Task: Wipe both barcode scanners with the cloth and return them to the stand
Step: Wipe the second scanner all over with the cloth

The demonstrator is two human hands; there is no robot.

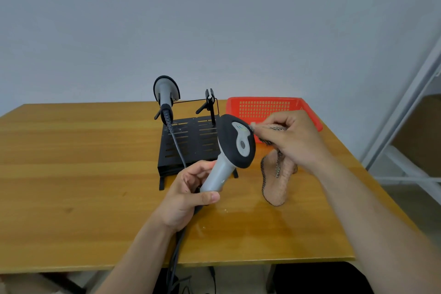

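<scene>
Left hand (188,196) wraps the grey handle of one scanner (235,143), tilting its black head up towards the right hand (293,141), probably so the button face lies open for wiping. That right hand pinches a bunched fold of the cloth (274,179) against the head's edge, the loose tail hanging below it to the desk (71,174). Beyond the left hand, the second scanner (165,93) sits upright in the stand (191,143). The free cradle (210,100) waits beyond the held head. A red basket (262,107) lies behind the right hand.
</scene>
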